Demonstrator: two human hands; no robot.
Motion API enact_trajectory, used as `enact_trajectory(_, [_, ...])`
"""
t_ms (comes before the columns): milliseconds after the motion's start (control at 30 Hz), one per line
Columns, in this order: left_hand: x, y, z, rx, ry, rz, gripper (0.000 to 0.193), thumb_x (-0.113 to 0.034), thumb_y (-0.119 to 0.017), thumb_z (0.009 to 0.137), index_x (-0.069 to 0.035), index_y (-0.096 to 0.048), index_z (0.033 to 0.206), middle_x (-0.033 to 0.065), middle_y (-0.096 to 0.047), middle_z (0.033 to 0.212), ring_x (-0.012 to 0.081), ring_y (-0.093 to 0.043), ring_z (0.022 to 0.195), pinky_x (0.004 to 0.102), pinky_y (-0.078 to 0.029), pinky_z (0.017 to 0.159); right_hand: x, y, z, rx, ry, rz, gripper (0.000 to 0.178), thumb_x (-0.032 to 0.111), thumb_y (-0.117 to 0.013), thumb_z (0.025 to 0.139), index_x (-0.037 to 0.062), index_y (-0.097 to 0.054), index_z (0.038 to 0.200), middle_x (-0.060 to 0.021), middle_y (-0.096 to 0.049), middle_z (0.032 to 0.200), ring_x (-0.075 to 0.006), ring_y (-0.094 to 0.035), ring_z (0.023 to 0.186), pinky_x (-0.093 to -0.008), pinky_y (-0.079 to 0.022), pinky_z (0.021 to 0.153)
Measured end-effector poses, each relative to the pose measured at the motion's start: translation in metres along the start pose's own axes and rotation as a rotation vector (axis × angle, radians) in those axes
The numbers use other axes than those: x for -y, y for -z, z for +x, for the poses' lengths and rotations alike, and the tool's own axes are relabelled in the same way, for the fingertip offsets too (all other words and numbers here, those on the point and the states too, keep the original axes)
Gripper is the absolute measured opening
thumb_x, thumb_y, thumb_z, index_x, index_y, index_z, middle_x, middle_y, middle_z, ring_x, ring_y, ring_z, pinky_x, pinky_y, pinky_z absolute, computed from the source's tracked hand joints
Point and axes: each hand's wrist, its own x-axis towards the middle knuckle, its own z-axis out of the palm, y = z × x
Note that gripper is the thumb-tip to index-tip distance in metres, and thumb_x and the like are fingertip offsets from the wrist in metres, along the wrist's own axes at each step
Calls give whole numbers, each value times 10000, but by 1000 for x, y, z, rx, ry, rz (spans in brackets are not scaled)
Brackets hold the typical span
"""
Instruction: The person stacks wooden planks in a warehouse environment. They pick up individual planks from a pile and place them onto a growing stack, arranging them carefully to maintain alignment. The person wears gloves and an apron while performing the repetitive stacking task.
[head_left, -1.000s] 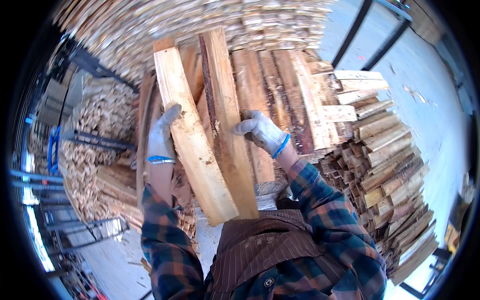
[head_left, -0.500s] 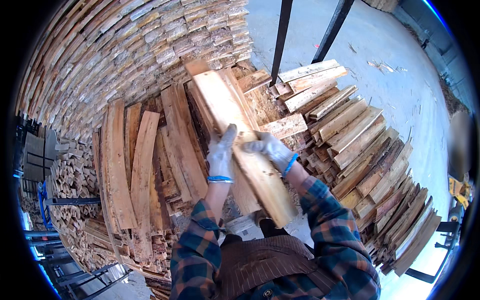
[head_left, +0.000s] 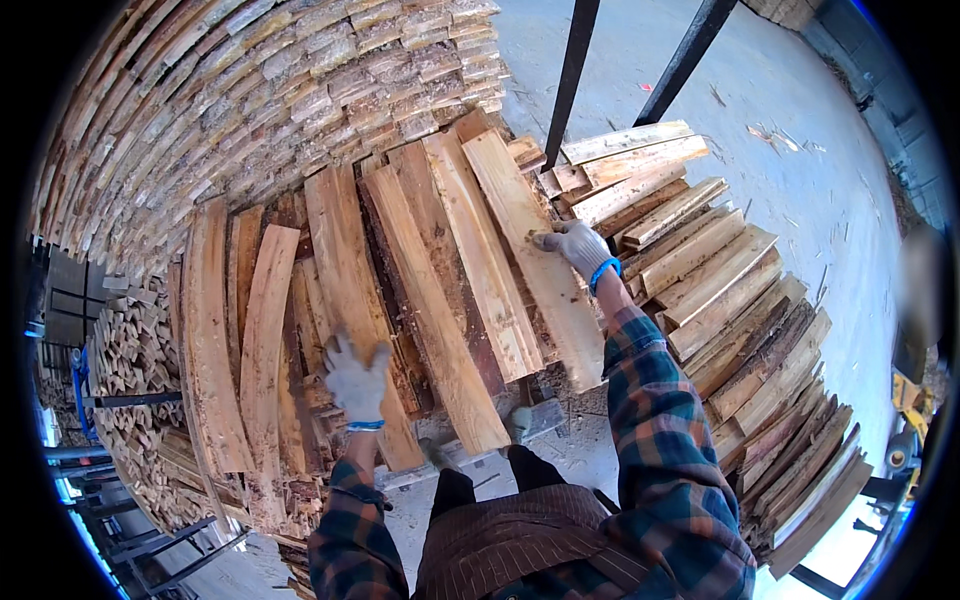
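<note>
Both my hands wear pale work gloves with blue cuffs. My left hand (head_left: pixel 357 383), slightly blurred, has its fingers spread over a long wooden plank (head_left: pixel 350 270) at the left of the middle and holds nothing. At the right, my right hand (head_left: pixel 578 248) grips the right edge of a pale plank (head_left: pixel 520 225), with its fingertips on the upper face. Between them lie a narrow plank (head_left: pixel 430 290) with its near end sticking out toward me and a pale bark-edged plank (head_left: pixel 482 260), side by side on the stack.
A tall wall of stacked boards (head_left: pixel 330 80) rises behind. Shorter offcuts (head_left: pixel 700 250) lie in rows to the right, beside two dark upright posts (head_left: pixel 572 80). Curved planks (head_left: pixel 265 350) and a heap of small wood pieces (head_left: pixel 140 350) are at the left. Grey floor (head_left: pixel 800 190) stretches beyond.
The plank that was raised between both hands now lies on the stack. My left hand has let go and moved left. My right hand has moved up and right to the rightmost plank.
</note>
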Motion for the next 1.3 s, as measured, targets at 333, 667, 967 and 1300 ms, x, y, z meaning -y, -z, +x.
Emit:
enact_trajectory(333, [-23, -10, -5, -48, -140, 112, 833, -555, -639, 829, -117, -341, 1472, 254, -457, 1365, 449, -476, 1224, 571, -361, 1020, 52, -39, -26, 27, -114, -658, 1164, 643, -715, 745, 67, -117, 1560, -273, -513, 1279, -378, -592, 1124, -462, -517, 911])
enact_trajectory(667, [-28, -11, -3, -6, -104, 142, 890, -595, -624, 826, -100, -310, 1496, 241, -456, 1349, 435, -472, 1215, 557, -330, 1057, -21, 32, 40, -257, 87, -488, 810, 458, -731, 745, 79, -477, 1414, -240, -603, 1117, -384, -629, 1033, -437, -516, 868])
enact_trajectory(967, [-23, -5, -7, -5, -79, 121, 874, -567, -654, 810, -38, -361, 1442, 253, -475, 1283, 444, -486, 1153, 584, -361, 1011, -9, -20, 109, -475, -27, -407, 332, 312, -590, 882, 73, -714, 1077, -249, -668, 920, -415, -633, 961, -483, -505, 845])
enact_trajectory(1300, [-24, 20, 15, 109, 95, -128, 921, -400, -820, 674, -91, -401, 1434, 237, -551, 1178, 401, -568, 1026, 514, -468, 898, 94, -152, -64, -126, 353, -841, 990, 661, -601, 832, 96, -202, 1541, -293, -530, 1295, -418, -563, 1153, -456, -540, 871])
